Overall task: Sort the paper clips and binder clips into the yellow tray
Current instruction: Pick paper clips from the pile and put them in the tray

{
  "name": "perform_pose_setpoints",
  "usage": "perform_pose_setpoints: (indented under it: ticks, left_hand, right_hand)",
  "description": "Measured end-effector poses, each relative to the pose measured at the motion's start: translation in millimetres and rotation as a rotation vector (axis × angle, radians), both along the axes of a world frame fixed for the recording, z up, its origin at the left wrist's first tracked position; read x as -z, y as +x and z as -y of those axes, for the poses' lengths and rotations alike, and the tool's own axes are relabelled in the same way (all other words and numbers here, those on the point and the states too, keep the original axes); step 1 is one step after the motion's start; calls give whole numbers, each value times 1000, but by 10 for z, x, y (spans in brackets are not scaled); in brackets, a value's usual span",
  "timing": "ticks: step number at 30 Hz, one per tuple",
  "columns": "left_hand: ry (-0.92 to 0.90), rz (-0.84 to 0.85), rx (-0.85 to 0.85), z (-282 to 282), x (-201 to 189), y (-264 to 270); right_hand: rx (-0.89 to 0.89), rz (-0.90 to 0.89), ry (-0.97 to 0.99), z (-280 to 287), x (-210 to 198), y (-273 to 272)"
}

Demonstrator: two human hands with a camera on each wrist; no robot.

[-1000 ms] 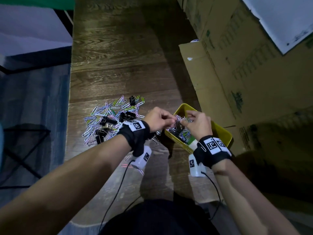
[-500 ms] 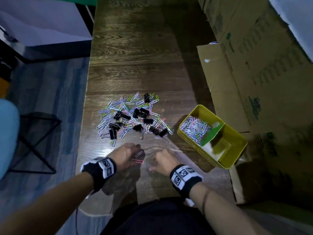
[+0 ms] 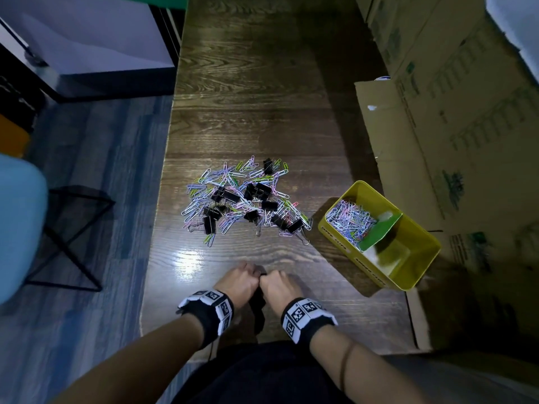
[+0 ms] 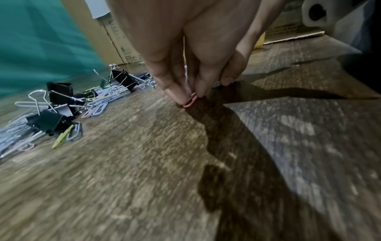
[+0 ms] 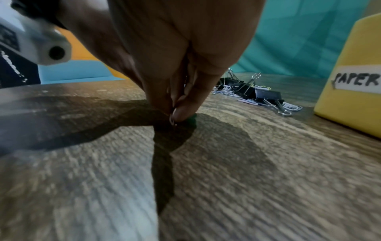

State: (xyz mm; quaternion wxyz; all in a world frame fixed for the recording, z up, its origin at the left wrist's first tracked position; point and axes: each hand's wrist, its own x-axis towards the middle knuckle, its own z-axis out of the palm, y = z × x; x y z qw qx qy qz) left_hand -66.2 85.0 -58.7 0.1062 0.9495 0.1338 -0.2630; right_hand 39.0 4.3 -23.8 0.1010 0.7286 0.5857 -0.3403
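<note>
A pile of coloured paper clips and black binder clips (image 3: 246,199) lies mid-table. To its right stands the yellow tray (image 3: 420,275), its far compartment holding paper clips (image 3: 351,221), a green divider (image 3: 380,233) across it. Both hands are at the table's near edge, fingertips together. My left hand (image 3: 242,279) pinches a pink paper clip (image 4: 190,101) against the wood. My right hand (image 3: 277,282) pinches a small silver paper clip (image 5: 172,119) at the tabletop. The pile (image 4: 62,110) shows behind the left hand, and binder clips (image 5: 259,95) beside the tray (image 5: 350,81) in the right wrist view.
Cardboard boxes (image 3: 455,126) line the table's right side close behind the tray. A light blue chair (image 3: 20,225) stands on the floor to the left. Bare wood (image 3: 248,97) stretches beyond the pile.
Both hands left the tray and came back to the near edge. Half a second ago they reached for loose clips there; now they are close together, each pinching a clip.
</note>
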Motion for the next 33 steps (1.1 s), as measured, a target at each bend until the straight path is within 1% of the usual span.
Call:
perform_pose_setpoints:
  ticks: [2,3,5,6,8,10,13,16,17,18,20,22,25,27,28,30,31,33]
  left_hand:
    - [-18,-83,21,-14,-81,26]
    - [-13,-79,7,-13,-137,61]
    - [45,-18,28,0,-204,123]
    - [18,-26,12,-17,-215,159]
    - [-62,-23,-113,-76,-166,262]
    - [-139,-48,-214,-129,-206,379]
    - [-247,-49,-306,-216,-334,558]
    - [-494,-106,-486,-393,-424,771]
    - [-565,-108,-508,-446,-467,870]
    - [-611,-87,-512,-499,-507,979]
    - [-698,9,-521,-558,-656,1237]
    - [-770,137,-557,-582,-807,1530]
    - [-816,286,-610,-529,-943,1932]
    - [-830,312,-635,-449,-988,2144]
    - [-822,313,-624,-401,-1006,2222]
    - [-783,292,-574,-334,-1013,2339]
    - [-736,283,-545,-322,-1003,2360]
    - [-658,306,-559,-338,-988,2347]
  right_hand:
    - [22,-9,6,-4,1,-12]
    - [44,-23,9,-8,13,-12]
    - [124,-62,4,-5,23,19]
    - [180,-93,1,0,35,38]
    - [331,-174,38,12,75,80]
    - [500,-254,83,39,127,168]
    - [746,-381,216,80,73,403]
    - [856,-400,459,121,-112,746]
    - [883,-393,538,129,-172,865]
    - [921,-395,620,134,-228,986]
    - [1015,-402,746,159,-329,1239]
    - [1082,-387,817,181,-445,1471]
    - [1151,-345,885,197,-616,1745]
    - [1140,-274,875,204,-712,1880]
    - [1109,-231,829,208,-755,1937]
    - [1008,-176,652,219,-795,2043]
    - [952,-173,556,229,-785,2083]
    - [878,-196,440,253,-747,2131]
